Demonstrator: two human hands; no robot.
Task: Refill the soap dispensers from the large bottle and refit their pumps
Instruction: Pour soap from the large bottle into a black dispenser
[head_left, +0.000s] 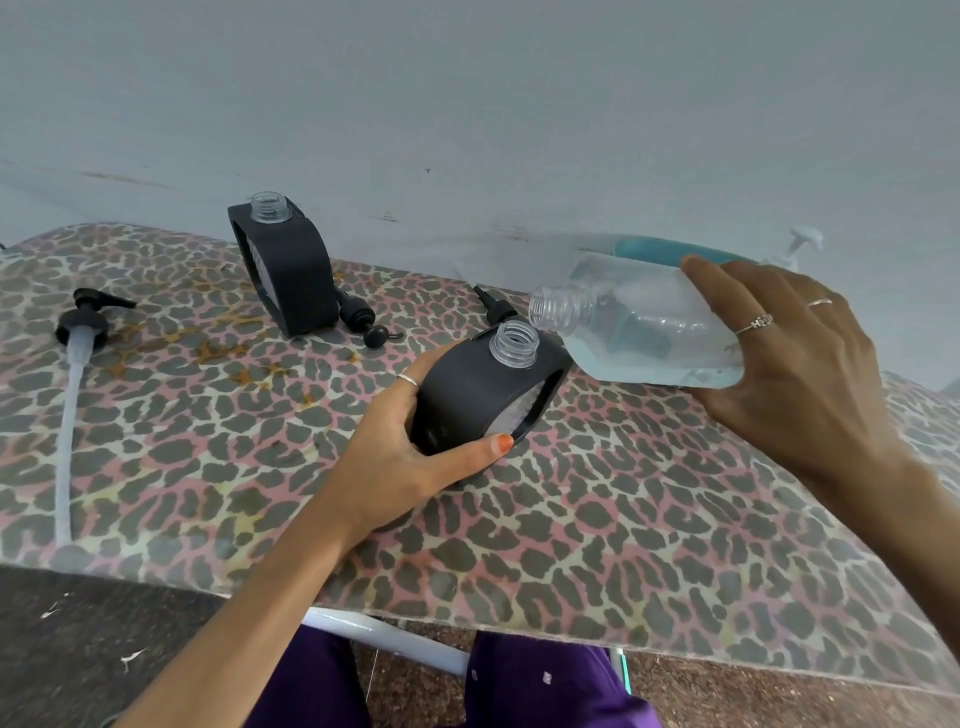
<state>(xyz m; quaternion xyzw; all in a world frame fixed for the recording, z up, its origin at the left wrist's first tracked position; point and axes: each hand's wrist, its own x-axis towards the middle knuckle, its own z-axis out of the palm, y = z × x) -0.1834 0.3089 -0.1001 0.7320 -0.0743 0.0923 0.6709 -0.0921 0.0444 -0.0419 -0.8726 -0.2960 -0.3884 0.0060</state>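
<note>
On the far left of the leopard-print worktop (623, 545) lies a long pump (78, 353) with its tube pointing near. Right of it, far, stands an open dispenser (288, 270), a small black pump (363, 319) lying just beside its base. The left hand (410, 457) grasps a second dispenser (483, 395), tilted, fingers curled round its body. A third pump (496, 309) lies just behind it. The right hand (795, 353) grips the big bottle (644, 332), tipped, mouth just above the dispenser's open neck.
</note>
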